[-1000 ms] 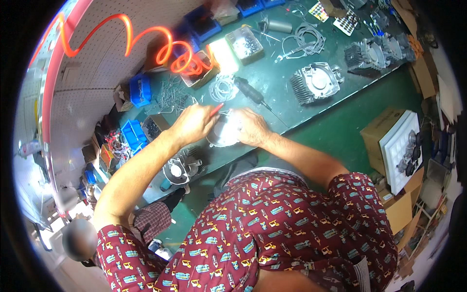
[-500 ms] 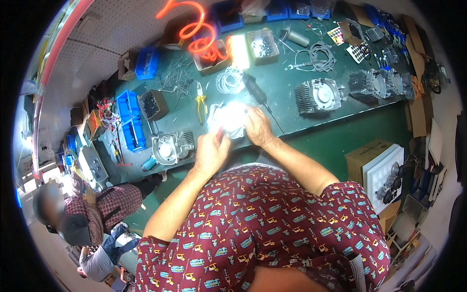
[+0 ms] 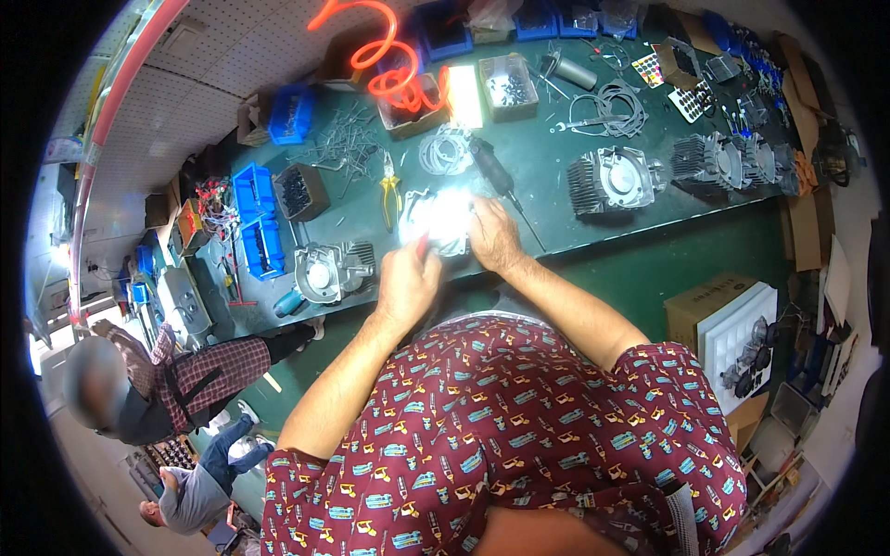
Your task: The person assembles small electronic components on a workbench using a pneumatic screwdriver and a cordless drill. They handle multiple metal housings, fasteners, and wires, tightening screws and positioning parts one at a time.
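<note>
A metal casting (image 3: pixel 451 243) lies on the bench in front of me, its middle washed out by glare. My left hand (image 3: pixel 408 283) is closed at its near left side, with a small red thing (image 3: pixel 423 246) showing between thumb and fingers; its kind cannot be made out. On the casting's right side my right hand (image 3: pixel 496 239) grips the edge, fingers curled and partly lost in the glare. Yellow-handled pliers (image 3: pixel 391 197) lie just left of the casting. A dark power screwdriver (image 3: pixel 493 171) with a long bit rests beyond my right hand.
Finned engine castings stand at left (image 3: pixel 324 273) and right (image 3: pixel 619 181) on the green bench (image 3: pixel 547 208). Behind are coiled cables (image 3: pixel 445 151), a parts box (image 3: pixel 508 85) and an orange coiled hose (image 3: pixel 399 83). Blue bins (image 3: pixel 255 218) stand left. Another person (image 3: pixel 209 375) is at lower left.
Both hands stay at the casting with little visible movement. The whole view has shifted slightly. At lower left, the other person's arms and posture have changed.
</note>
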`<state>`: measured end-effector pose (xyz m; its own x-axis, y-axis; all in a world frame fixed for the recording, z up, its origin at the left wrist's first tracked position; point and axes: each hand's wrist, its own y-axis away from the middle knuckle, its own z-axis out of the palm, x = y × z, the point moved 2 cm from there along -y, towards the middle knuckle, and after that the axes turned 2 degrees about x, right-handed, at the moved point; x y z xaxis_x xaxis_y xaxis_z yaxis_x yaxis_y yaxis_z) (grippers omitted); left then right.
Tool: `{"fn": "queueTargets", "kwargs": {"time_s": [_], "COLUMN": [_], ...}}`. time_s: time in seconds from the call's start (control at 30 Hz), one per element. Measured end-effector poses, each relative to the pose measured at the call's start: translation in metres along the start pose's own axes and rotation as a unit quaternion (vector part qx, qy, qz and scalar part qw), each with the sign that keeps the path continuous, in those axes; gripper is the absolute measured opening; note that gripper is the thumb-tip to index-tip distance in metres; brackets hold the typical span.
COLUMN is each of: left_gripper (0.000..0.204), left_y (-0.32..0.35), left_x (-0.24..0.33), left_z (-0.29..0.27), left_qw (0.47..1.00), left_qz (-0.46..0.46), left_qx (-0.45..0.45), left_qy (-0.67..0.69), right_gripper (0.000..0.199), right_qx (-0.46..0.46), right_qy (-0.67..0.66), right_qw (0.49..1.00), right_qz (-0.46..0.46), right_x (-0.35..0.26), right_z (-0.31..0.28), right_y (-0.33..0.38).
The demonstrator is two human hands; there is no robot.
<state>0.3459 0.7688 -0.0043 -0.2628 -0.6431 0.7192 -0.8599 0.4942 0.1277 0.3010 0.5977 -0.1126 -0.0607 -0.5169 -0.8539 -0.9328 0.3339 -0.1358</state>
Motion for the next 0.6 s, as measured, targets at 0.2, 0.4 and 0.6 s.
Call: {"fn": "queueTargets", "kwargs": {"time_s": [0.2,0.4,0.6], "left_gripper": [0.023,0.024,0.016], "left_y": [-0.027,-0.031,-0.046], "left_x": [0.024,0.026,0.021], "left_z": [0.009,0.015,-0.005], "left_qw": [0.988,0.974,0.94], "left_qz": [0.004,0.037,0.19], "left_qx": [-0.155,-0.13,-0.217], "left_qy": [0.01,-0.18,-0.184], "right_gripper": [0.042,0.044,0.047], "right_qx": [0.022,0.014,-0.004], "right_qy": [0.025,0.032,0.033], "right_qw": [0.999,0.999,0.999], "right_qz": [-0.003,0.022,-0.034], "right_x": [-0.003,-0.008,-0.008], "right_z": [0.013,0.014,0.014], "right_y": [0.0,-0.01,-0.007]}}
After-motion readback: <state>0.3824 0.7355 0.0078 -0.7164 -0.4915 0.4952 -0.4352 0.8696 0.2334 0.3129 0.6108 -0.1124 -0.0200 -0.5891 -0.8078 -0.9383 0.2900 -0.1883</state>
